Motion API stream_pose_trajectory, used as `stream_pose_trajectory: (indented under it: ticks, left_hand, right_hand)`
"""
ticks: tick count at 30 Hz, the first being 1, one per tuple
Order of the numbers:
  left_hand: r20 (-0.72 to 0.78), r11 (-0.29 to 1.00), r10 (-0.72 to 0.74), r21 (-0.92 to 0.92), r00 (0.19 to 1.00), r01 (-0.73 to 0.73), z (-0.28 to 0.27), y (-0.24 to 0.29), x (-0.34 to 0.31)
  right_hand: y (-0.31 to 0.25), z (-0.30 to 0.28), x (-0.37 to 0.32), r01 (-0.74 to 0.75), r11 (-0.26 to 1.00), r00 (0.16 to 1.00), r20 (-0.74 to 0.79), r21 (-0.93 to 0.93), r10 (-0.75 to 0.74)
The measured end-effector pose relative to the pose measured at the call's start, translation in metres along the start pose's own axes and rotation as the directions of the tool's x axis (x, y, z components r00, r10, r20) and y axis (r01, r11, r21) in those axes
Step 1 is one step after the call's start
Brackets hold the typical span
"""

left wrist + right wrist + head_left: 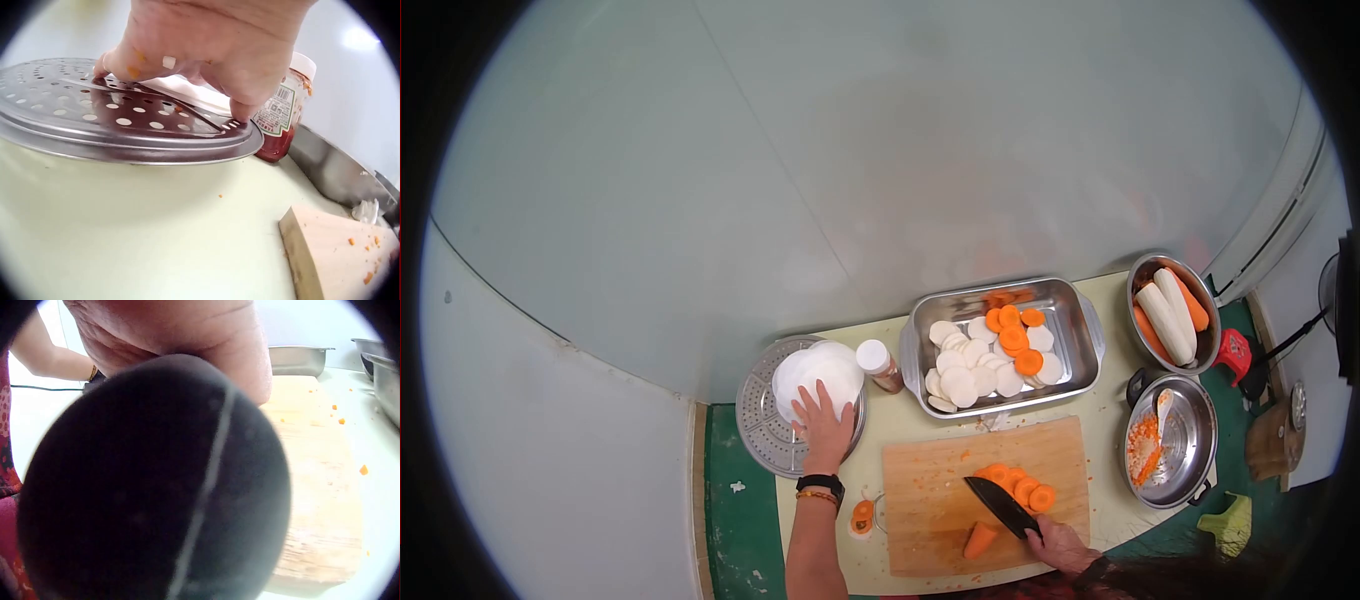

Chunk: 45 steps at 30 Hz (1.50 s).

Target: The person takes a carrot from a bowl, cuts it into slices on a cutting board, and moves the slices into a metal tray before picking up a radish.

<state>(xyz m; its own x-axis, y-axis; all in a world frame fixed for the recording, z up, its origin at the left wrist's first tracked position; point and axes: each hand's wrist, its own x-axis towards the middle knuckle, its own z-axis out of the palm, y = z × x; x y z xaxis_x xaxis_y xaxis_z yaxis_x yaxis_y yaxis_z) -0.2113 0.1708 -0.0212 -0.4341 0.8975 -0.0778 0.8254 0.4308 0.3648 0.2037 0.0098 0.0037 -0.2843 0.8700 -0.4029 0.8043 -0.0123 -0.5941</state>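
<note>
With its fingers spread, my left hand [825, 430] [209, 44] rests over a white round item [825, 365] on a perforated metal tray [765, 430] [69, 109]; fingertips touch the tray in the left wrist view. My right hand [1062, 546] [169, 331] grips the handle of a black knife [1000, 505], whose dark handle end [156, 487] fills much of the right wrist view. Under the blade on the wooden board [920, 510] [322, 506] lie carrot slices [1025, 490] and a carrot piece [979, 540]. Exactly what the white item is, I cannot tell.
A red-filled jar [880, 367] [281, 115] stands beside the tray. Behind the board, a metal pan [920, 390] holds white and orange slices. At right are a bowl [1138, 290] of whole vegetables and a pan [1185, 480] with orange bits and a spoon.
</note>
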Motion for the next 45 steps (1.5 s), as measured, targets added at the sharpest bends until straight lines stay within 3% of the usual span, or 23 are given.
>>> stream_pose_trajectory:
  ticks: [2,5,8,12,16,20,22,26,27,30,33,36,42,45]
  left_hand:
    - [-0.112,0.996,0.070,-0.043,0.991,-0.075,0.004,0.013,0.003]
    - [-0.260,0.851,0.356,-0.307,0.898,-0.426,0.001,0.044,0.016]
    - [-0.112,0.841,0.196,-0.492,0.974,-0.226,0.004,0.073,0.028]
    - [-0.088,0.701,0.137,-0.696,0.987,-0.159,0.015,0.083,0.040]
    - [-0.177,0.628,0.044,-0.760,0.983,-0.165,0.019,0.082,0.047]
    - [-0.200,0.505,-0.055,-0.851,0.978,-0.146,-0.043,0.079,0.050]
    - [-0.276,0.503,-0.082,-0.841,0.958,-0.200,-0.066,0.064,0.053]
    - [-0.348,0.705,-0.079,-0.682,0.934,-0.194,-0.080,0.025,0.060]
    - [-0.289,0.732,-0.091,-0.669,0.953,-0.133,-0.078,0.015,0.061]
    - [-0.302,0.718,-0.078,-0.678,0.950,-0.157,-0.063,-0.012,0.065]
    - [-0.300,0.669,-0.168,-0.734,0.939,-0.115,-0.059,-0.016,0.063]
    - [-0.289,0.745,-0.123,-0.658,0.950,-0.103,-0.068,-0.006,0.054]
    - [-0.263,0.705,-0.070,-0.695,0.962,-0.139,-0.068,-0.007,0.053]
    - [-0.292,0.763,-0.084,-0.634,0.953,-0.127,-0.069,-0.008,0.049]
  right_hand:
    - [-0.001,-0.001,0.001,-0.001,1.000,1.000,0.002,-0.010,0.001]
    - [0.000,0.000,0.001,-0.004,1.000,1.000,0.003,0.003,0.004]
    - [0.003,0.002,0.001,-0.003,1.000,1.000,0.005,-0.014,0.003]
    - [0.000,0.000,0.000,-0.059,0.998,0.997,0.052,0.020,0.058]
    - [-0.001,-0.001,0.000,-0.083,0.997,0.995,0.056,0.005,0.082]
    - [0.007,0.007,0.000,-0.042,0.998,0.999,0.002,0.038,0.042]
    - [0.005,0.004,0.000,-0.019,1.000,1.000,-0.007,0.012,0.020]
    - [0.006,0.004,0.001,-0.012,1.000,1.000,-0.002,-0.007,0.012]
    - [0.006,0.004,0.001,0.003,1.000,1.000,-0.008,0.008,-0.002]
    - [0.007,0.003,0.001,0.032,0.999,0.999,-0.017,0.037,-0.031]
    - [0.006,0.001,0.001,0.030,0.999,1.000,-0.002,0.040,-0.030]
    - [0.005,-0.001,0.000,0.014,0.999,1.000,0.012,0.040,-0.014]
    - [0.003,-0.002,0.000,-0.005,0.999,1.000,0.024,0.046,0.004]
    - [0.003,-0.002,0.000,-0.003,0.999,1.000,0.023,0.050,0.001]
